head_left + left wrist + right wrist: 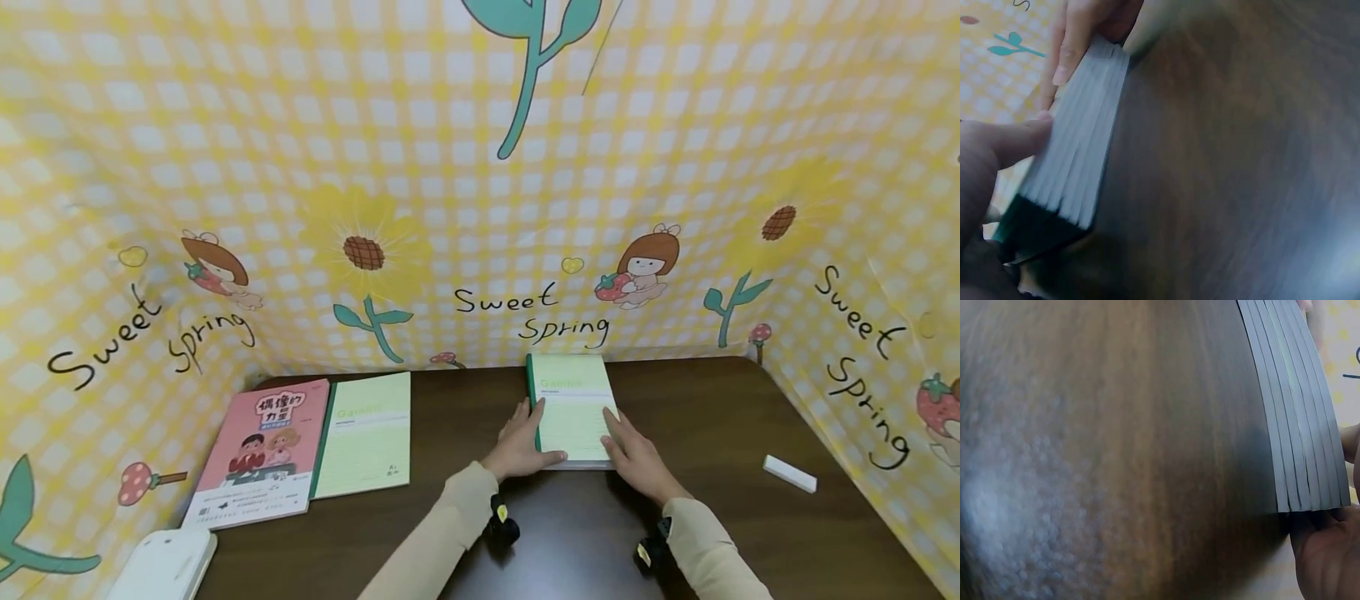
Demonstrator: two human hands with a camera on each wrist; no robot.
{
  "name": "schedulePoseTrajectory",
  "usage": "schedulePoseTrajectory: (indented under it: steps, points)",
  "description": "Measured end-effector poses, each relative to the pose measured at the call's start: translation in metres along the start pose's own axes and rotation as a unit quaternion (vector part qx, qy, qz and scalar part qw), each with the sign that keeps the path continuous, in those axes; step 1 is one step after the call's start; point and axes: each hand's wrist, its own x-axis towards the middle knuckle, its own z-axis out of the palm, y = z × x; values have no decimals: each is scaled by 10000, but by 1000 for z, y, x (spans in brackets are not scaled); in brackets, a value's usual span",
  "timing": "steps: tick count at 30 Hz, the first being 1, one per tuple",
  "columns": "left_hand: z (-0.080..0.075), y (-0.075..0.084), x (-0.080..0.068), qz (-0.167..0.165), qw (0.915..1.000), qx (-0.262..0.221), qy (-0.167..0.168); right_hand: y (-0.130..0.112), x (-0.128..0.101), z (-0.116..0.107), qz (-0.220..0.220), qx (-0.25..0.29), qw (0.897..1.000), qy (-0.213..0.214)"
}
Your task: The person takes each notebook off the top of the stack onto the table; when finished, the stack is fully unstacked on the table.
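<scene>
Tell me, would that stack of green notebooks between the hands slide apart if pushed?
Probably. The stack of green notebooks is several thin, separate books with smooth-looking covers, so they may shear. The left hand and right hand flanking it likely keep it square. Each book alone looks floppy.

The table [465, 417] looks like dark wood with a smooth, faintly glossy finish that catches pale glare. The stack of notebooks [573, 408] is paper, with matt pale green covers and grey page edges. The pink book [258, 454] has a slightly shiny paper cover. The backdrop [480, 183] is printed sheet, lightly creased. The sleeves [442, 542] are soft matt cloth.
</scene>
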Motion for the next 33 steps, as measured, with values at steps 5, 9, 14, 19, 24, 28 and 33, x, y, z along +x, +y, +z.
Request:
schedulePoseTrajectory:
  steps: [5, 9, 14, 19, 24, 28, 33]
  points:
    - [13, -3, -3, -34, 9998, -134, 152, 1, -4, 5, 57, 18, 10000, 28]
    - [17, -5, -6, 38, 9999, 21, 125, 0, -7, 7, 52, -67, 10000, 40]
    - [17, 1, -4, 80, 9994, 181, 291, 1, -3, 5, -61, -212, 9997, 113]
    - [17, 6, -2, 5, 9987, 353, 370, -1, -1, 2, -20, -162, 9999, 54]
    - [17, 7, -3, -27, 9986, 303, 441, -4, -1, 1, -1, -132, 9999, -108]
    - [13, 12, -3, 2, 9990, 20, 453, -6, -2, -1, 104, -79, 9997, -208]
    - [9, 21, 0, 49, 9975, -407, 567, -6, -2, -2, 150, -161, 9995, -219]
